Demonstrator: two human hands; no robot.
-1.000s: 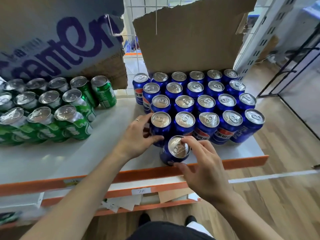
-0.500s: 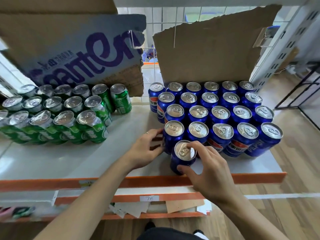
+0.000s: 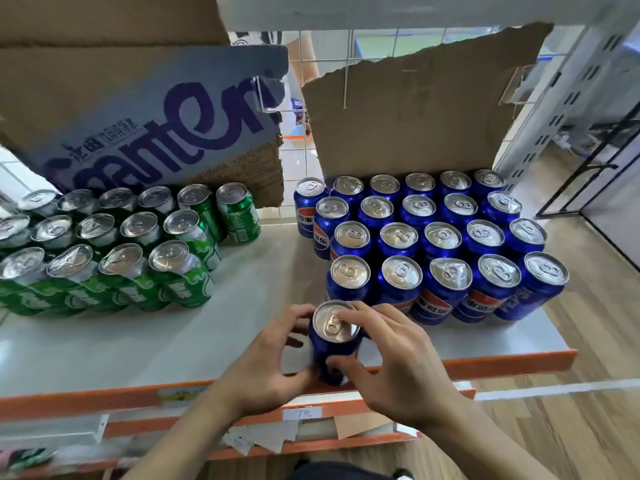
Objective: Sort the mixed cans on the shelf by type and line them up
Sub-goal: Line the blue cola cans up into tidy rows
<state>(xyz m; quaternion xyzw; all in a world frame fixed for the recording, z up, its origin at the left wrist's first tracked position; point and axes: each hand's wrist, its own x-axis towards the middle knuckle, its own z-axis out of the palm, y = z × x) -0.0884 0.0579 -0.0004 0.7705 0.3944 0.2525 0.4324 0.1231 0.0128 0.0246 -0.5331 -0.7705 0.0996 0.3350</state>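
Note:
A single blue cola can (image 3: 333, 344) stands upright near the front edge of the white shelf (image 3: 145, 344), just ahead of the front left corner of the blue block. My left hand (image 3: 266, 362) curls round its left side and my right hand (image 3: 391, 358) grips its right side and rim. Behind it, several rows of blue cola cans (image 3: 446, 237) fill the right half of the shelf. Green soda cans (image 3: 114, 251) are lined up in rows on the left half.
A printed cardboard box flap (image 3: 149, 123) hangs over the green cans, and a torn plain cardboard sheet (image 3: 412, 109) stands behind the blue cans against a wire grid. An orange shelf lip (image 3: 502, 363) runs along the front. Wooden floor lies to the right.
My left hand has left the front-row can and now holds the single blue can together with my right hand. The can sits a little further left and forward. The camera has tilted up.

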